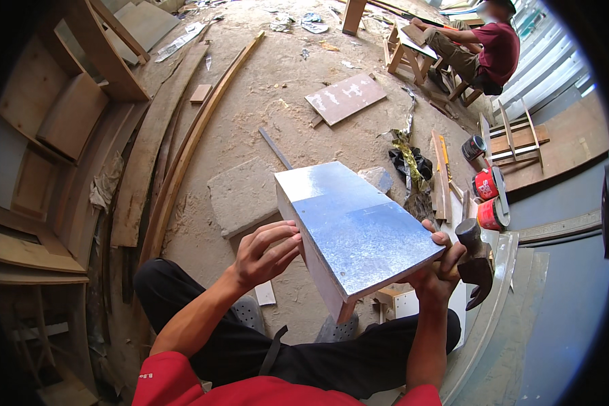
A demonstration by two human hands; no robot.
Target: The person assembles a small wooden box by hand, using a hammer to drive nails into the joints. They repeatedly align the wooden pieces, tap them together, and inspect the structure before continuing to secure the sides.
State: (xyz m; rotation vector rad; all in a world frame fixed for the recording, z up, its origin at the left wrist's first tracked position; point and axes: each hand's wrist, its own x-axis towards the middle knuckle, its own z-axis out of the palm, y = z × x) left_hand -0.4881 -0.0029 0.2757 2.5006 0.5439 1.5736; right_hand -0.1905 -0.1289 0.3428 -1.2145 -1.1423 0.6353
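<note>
A shallow wooden box (362, 227) with a shiny blue-grey panel on top is held tilted above my lap. The fingers of my left hand (267, 254) are bent against its left side; the thumb is mostly hidden. At the near right corner, my right hand (440, 271) supports the box, its thumb side by the panel's edge. That same hand is wrapped round the handle of a claw hammer (477, 254), whose metal head sticks out to the right with the claw pointing down. Small dark dots, possibly nail heads, show near the panel's edges.
Long planks (183, 155) lie along the left beside wooden cabinet frames (40, 162). A stone slab (243, 193) and a flat board (345, 98) lie ahead. Red cans (490, 213) stand at right. A co-worker (497, 51) sits at the far right by a small wooden bench.
</note>
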